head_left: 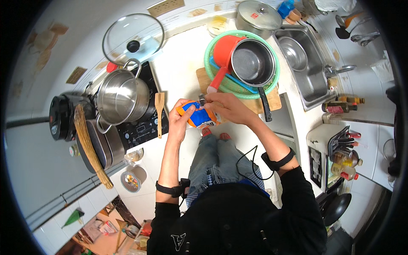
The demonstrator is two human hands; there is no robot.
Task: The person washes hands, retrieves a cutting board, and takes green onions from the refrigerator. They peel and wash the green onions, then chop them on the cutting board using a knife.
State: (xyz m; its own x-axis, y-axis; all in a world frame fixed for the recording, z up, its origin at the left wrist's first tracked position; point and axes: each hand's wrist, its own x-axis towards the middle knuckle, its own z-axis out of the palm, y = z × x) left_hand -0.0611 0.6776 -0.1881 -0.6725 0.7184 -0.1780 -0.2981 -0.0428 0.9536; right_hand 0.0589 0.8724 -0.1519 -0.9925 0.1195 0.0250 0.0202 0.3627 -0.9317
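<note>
My left hand (178,121) grips a blue and orange plastic packet (200,118), its thumb lying across the front. At the packet's upper edge, my right hand (230,107) pinches a small dark, shiny object (202,99); its exact kind is unclear. Just beyond my hands, a green plastic basin (208,47) rests on a wooden cutting board (272,100). In the basin are a red plastic dipper (223,52) and a dark-lined saucepan (253,62), whose black handle juts over the counter edge. A wooden spatula (159,111) lies left of my left hand.
A steel pot (121,95) stands on a black cooktop (140,129), with a glass lid (118,38) behind. Right of the basin is a steel sink (314,84) holding a metal bowl (291,52). A lidded pot (259,19) stands at the back; a waste bin (138,177) is on the floor.
</note>
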